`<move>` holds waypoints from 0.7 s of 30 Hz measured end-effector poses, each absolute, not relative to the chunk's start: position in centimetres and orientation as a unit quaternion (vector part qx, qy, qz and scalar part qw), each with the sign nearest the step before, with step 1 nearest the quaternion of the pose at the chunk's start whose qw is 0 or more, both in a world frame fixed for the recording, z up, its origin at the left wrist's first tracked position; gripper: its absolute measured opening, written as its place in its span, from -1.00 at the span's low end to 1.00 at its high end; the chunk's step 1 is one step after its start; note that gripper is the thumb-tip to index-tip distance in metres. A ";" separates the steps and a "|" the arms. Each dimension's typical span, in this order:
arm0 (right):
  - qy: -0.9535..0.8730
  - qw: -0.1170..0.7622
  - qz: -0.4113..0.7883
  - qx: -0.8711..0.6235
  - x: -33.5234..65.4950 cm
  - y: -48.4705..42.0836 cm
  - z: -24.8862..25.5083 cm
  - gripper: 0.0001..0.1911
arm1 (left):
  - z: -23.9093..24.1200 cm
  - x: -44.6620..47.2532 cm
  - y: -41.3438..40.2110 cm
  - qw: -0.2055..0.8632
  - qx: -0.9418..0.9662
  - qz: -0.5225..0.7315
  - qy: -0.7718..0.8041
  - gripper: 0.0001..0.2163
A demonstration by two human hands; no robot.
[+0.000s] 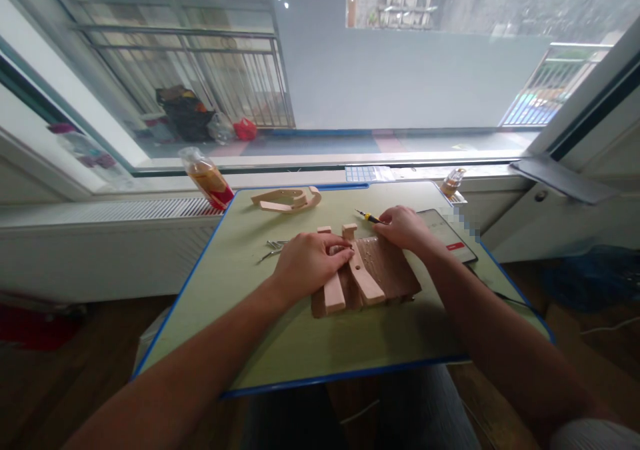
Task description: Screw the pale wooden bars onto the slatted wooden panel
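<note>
My left hand (311, 262) rests over two pale wooden pieces, with thumb and forefinger closed together at the middle of the right one. What lies between those fingertips is too small to make out. This right wooden piece (365, 282) has a round hole and a hooked far end. Beside it, the left wooden piece (334, 295) is partly hidden under my hand. Both lie on a brown board (393, 270) with small bits on it. Beyond the board, my right hand (404, 227) is closed on the handle of a yellow and black screwdriver (370, 217), its tip pointing left.
Several metal screws (273, 249) lie left of my left hand. A curved wooden frame (290, 200) sits at the table's far left. A phone or tablet (450, 240) lies under my right forearm. Bottles, including an amber drink bottle (207, 180), stand past the blue-edged table (280, 357).
</note>
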State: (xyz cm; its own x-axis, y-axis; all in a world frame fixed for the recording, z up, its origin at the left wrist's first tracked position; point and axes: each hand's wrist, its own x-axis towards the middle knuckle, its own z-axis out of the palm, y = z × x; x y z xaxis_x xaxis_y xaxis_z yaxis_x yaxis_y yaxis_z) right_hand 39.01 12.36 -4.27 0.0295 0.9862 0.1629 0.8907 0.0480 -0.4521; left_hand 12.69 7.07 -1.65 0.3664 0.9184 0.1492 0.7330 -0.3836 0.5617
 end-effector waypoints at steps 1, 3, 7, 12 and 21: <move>-0.687 0.220 0.114 -0.683 39.0 12.5 -4.4 -0.79 | -1.6 12.8 7.2 0.205 0.801 0.226 0.515 -0.70; -0.682 0.222 0.125 -0.685 38.9 12.6 -4.3 -0.82 | -1.6 13.0 7.3 0.206 0.801 0.224 0.515 -0.71; -0.665 0.275 0.125 -0.683 38.7 12.2 -3.0 -0.71 | -1.4 13.2 7.3 0.210 0.798 0.223 0.518 -0.70; -0.665 0.375 0.127 -0.633 39.0 10.2 1.9 -0.61 | -1.6 13.4 7.4 0.208 0.791 0.220 0.531 -0.73; -0.829 0.162 0.182 -0.503 38.2 7.2 13.3 -0.87 | -2.6 13.4 7.6 0.200 0.789 0.231 0.533 -0.76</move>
State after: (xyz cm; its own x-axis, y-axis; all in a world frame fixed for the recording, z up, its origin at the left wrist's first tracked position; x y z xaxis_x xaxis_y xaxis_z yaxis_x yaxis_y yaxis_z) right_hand 38.25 7.16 13.25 -0.4414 0.8932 0.0859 0.7755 0.4278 -0.4643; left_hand 13.39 7.60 -2.56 0.3244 0.9336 0.1524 0.7488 -0.3519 0.5617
